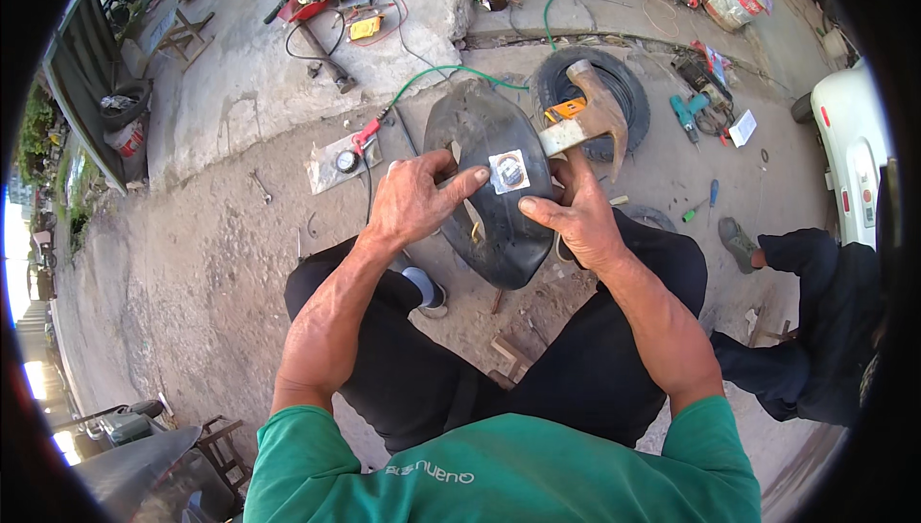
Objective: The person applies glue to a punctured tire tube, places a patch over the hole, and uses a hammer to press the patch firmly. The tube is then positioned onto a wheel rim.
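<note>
A black rubber inner tube (499, 235) is held up between my knees, with a square pale patch (509, 172) on its surface. My left hand (419, 194) grips the tube's left side, fingers curled into its centre opening and thumb at the patch's left edge. My right hand (579, 213) holds the tube's right edge, its thumb on the rubber below the patch. Just above the right fingers a claw hammer (602, 112) shows its head and pale handle; the rest of the handle is hidden behind the tube. A brass valve stem (475, 231) sticks out low on the tube.
Beyond the tube lies a tyre (630, 91). An air hose with a red-handled pressure gauge (346, 161) is on the ground at left. A teal power drill (687, 116), a screwdriver (714, 193) and a white vehicle (849, 149) are to the right, near another person's legs (801, 302).
</note>
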The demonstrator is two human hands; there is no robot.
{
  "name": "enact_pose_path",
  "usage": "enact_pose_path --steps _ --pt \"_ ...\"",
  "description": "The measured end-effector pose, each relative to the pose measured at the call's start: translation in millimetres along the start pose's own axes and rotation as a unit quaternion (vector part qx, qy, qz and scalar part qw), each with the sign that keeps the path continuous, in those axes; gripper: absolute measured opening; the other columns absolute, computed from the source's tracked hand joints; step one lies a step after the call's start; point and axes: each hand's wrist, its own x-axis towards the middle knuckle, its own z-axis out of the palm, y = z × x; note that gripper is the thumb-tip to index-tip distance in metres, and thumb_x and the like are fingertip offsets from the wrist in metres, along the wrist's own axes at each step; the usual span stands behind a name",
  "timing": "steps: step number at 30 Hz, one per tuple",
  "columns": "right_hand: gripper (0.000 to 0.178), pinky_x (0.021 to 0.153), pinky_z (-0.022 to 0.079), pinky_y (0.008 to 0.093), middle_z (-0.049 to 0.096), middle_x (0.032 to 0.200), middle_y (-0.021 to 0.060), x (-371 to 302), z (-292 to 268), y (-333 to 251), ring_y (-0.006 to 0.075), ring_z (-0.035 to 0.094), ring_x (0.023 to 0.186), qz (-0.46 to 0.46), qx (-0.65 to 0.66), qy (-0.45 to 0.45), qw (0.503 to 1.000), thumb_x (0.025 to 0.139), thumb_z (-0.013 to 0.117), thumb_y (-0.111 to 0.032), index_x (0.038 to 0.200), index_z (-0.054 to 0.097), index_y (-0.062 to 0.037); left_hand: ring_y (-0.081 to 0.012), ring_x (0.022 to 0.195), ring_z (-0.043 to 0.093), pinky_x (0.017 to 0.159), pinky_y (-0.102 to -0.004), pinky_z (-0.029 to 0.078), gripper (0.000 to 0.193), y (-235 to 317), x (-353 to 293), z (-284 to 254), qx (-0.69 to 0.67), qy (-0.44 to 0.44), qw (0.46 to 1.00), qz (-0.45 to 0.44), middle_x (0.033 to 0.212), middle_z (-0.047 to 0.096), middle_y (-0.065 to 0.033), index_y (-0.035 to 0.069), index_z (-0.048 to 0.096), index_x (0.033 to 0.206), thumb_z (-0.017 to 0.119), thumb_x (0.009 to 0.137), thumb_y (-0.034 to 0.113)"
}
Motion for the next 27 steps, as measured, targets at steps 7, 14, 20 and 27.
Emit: enact_pose_path --steps 7,14,20,27 --pt "0.123 0.113 0.039 0.0391 0.05 0.146 0.0147 28.2 -14.5 -8.4 0.024 0.051 0.132 -0.089 -0.031 -0.167 0.981 0.071 0.09 -0.015 0.166 0.012 -0.0096 -0.0292 0.063 0.064 0.063 -0.0444 0.05 0.063 5.0 -6.6 -13.8 -0.027 -0.078 0.996 0.036 0.063 0.061 -0.0148 0.0 0.069 0.084 0.071 0.087 0.063" --pt "0.069 0.089 0.049 0.0334 0.065 0.113 0.0053 30.8 -25.3 -12.5 0.0157 0.06 0.102 -0.075 -0.318 -0.19 0.926 0.072 0.093 -0.025 0.127 0.058 -0.0055 -0.0292 0.062 0.065 0.063 -0.0437 0.05 0.059 -10.0 -11.6 -16.1 -0.021 -0.085 0.996 0.032 0.064 0.063 -0.0139 0.001 0.071 0.087 0.072 0.087 0.061" --pt "0.06 0.078 0.049 0.0316 0.065 0.096 0.0024 31.5 -16.4 -8.5 0.0129 0.06 0.089 -0.008 -0.306 -0.208 0.929 0.074 0.094 -0.029 0.116 0.06 -0.0039 -0.0299 0.064 0.067 0.063 -0.0446 0.051 0.056 -15.0 -14.8 -16.9 -0.008 -0.094 0.994 0.047 0.065 0.065 -0.0132 0.003 0.073 0.088 0.073 0.088 0.059" --pt "0.066 0.088 0.05 0.0299 0.065 0.109 -0.0008 18.7 1.3 0.9 0.0118 0.061 0.1 0.059 -0.184 -0.212 0.958 0.079 0.089 -0.021 0.135 0.056 -0.0069 -0.0246 0.063 0.061 0.062 -0.0408 0.048 0.047 -8.6 -13.7 -28.4 0.001 -0.152 0.986 0.066 0.069 0.065 -0.015 0.0 0.071 0.089 0.077 0.087 0.047"
